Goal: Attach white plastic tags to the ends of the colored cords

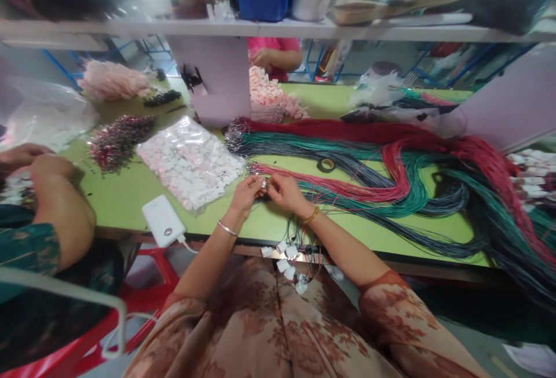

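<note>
My left hand (247, 191) and my right hand (283, 191) meet over the green table (125, 198), both pinched on a small white connector (263, 183) at the end of thin wires. Long bundles of red, green and grey wires (391, 175) spread to the right of my hands. A clear bag of white connectors (191, 161) lies just left of my left hand. Finished wires with white connectors (289, 259) hang over the table edge onto my lap.
A white power bank (164, 220) sits at the table edge. A roll of tape (326, 164) lies among the wires. A co-worker's arm (56, 204) rests at the left; another person (273, 57) works across the table. A shelf (278, 29) runs overhead.
</note>
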Demonstrator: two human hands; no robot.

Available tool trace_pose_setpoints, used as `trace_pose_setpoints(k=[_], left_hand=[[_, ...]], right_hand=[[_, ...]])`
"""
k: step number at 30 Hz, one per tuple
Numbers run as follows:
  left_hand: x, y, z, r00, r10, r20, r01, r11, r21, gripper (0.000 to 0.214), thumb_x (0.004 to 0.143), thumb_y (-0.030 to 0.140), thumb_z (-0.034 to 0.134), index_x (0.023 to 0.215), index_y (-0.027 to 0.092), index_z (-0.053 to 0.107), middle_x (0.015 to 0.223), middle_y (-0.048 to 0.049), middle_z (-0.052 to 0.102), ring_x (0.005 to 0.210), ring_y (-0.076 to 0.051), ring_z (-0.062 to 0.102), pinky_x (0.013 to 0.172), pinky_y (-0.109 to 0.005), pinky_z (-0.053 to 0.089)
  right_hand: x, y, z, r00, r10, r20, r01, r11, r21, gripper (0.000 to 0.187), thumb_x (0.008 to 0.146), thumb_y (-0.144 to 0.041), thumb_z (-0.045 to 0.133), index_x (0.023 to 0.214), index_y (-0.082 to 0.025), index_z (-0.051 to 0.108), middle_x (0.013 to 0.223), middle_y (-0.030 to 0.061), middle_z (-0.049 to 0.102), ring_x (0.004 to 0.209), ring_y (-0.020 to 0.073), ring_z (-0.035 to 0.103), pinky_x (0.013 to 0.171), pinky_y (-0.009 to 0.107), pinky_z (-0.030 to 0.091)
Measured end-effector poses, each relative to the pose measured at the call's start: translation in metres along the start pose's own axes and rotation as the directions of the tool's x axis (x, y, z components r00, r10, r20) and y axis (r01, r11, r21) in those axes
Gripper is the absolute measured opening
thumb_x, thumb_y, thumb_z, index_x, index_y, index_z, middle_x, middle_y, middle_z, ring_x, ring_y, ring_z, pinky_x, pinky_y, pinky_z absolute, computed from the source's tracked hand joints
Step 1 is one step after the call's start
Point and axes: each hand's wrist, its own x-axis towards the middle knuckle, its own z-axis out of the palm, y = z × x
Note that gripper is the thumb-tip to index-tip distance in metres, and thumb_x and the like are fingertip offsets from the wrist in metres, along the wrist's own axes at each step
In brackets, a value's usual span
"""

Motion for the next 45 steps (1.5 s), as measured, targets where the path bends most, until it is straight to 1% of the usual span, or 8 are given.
trace_pose_setpoints(k=[5,8,12,15,21,26,32,45], left_hand=[[0.002,0.0,-0.001,0.999,0.01,-0.03,-0.008,0.996,0.084,0.028,0.066,0.034,0.078,0.081,0.013,0.065,0.067,-0.0007,0.064,0.055,-0.006,0.055,0.053,-0.018,0.041],[0.003,0.0,0.0,1.0,0.019,-0.016,-0.017,0.993,0.12,0.032,0.066,0.038,0.077,0.082,0.014,0.065,0.075,-0.0027,0.068,0.057,-0.007,0.056,0.053,-0.019,0.041],[0.003,-0.002,0.0,1.0,0.009,0.005,-0.009,0.984,0.179,0.035,0.063,0.042,0.078,0.08,0.014,0.065,0.076,-0.003,0.069,0.057,-0.008,0.056,0.052,-0.02,0.04],[0.003,-0.004,-0.002,1.0,0.006,0.005,-0.007,0.981,0.195,0.037,0.063,0.043,0.077,0.08,0.014,0.064,0.076,-0.0035,0.069,0.057,-0.008,0.056,0.053,-0.021,0.04],[0.003,-0.001,-0.003,0.999,0.042,-0.03,-0.039,0.994,0.101,0.034,0.065,0.038,0.077,0.086,0.015,0.063,0.079,-0.0033,0.069,0.06,-0.009,0.056,0.057,-0.022,0.041],[0.002,0.002,-0.001,0.998,0.051,-0.038,-0.053,0.996,-0.07,0.032,0.066,0.03,0.076,0.086,0.017,0.056,0.081,-0.0005,0.066,0.061,-0.007,0.056,0.06,-0.021,0.042],[0.002,-0.001,-0.001,0.999,0.022,0.024,-0.02,0.993,-0.117,0.028,0.068,0.03,0.076,0.084,0.016,0.057,0.073,0.0015,0.061,0.061,-0.008,0.055,0.06,-0.021,0.042],[0.001,-0.001,-0.002,0.999,-0.003,0.049,0.009,0.994,-0.113,0.032,0.069,0.033,0.077,0.085,0.016,0.056,0.078,0.0003,0.063,0.062,-0.007,0.056,0.06,-0.02,0.044]], right_hand=[[0.03,0.009,-0.01,0.996,-0.015,0.09,0.007,0.995,0.095,0.026,0.086,-0.034,0.049,0.069,-0.016,0.056,0.064,0.0003,0.057,0.057,0.0107,0.044,0.056,0.022,0.032],[0.071,0.023,-0.01,0.998,0.056,-0.017,-0.056,0.998,0.028,0.021,0.086,-0.03,0.049,0.077,-0.016,0.062,0.074,0.0021,0.064,0.065,0.0121,0.05,0.062,0.023,0.035],[0.117,0.035,0.017,0.967,0.255,0.02,-0.247,0.951,-0.185,0.012,0.078,-0.025,0.058,0.082,-0.018,0.067,0.084,0.0041,0.069,0.073,0.0157,0.055,0.067,0.025,0.037],[0.13,0.037,0.037,0.948,0.318,0.036,-0.304,0.931,-0.203,0.012,0.077,-0.027,0.059,0.082,-0.02,0.067,0.085,0.004,0.069,0.074,0.0161,0.055,0.068,0.025,0.038],[0.109,0.032,0.022,0.998,0.055,-0.041,-0.048,0.988,0.148,0.015,0.08,-0.026,0.05,0.075,-0.015,0.059,0.071,0.0015,0.06,0.064,0.0116,0.047,0.064,0.024,0.037],[0.058,0.017,-0.007,0.994,0.098,0.048,-0.11,0.915,0.388,0.023,0.076,-0.038,0.055,0.069,-0.016,0.055,0.061,-0.0033,0.05,0.057,0.0091,0.04,0.056,0.023,0.032],[0.02,0.012,-0.011,0.984,0.126,0.13,-0.171,0.881,0.442,0.027,0.077,-0.039,0.053,0.062,-0.018,0.046,0.054,-0.006,0.039,0.053,0.0076,0.031,0.052,0.022,0.026],[0.018,0.014,-0.011,0.984,0.044,0.176,-0.117,0.892,0.436,0.024,0.077,-0.034,0.05,0.06,-0.018,0.044,0.054,-0.0054,0.039,0.053,0.0077,0.033,0.052,0.022,0.026]])
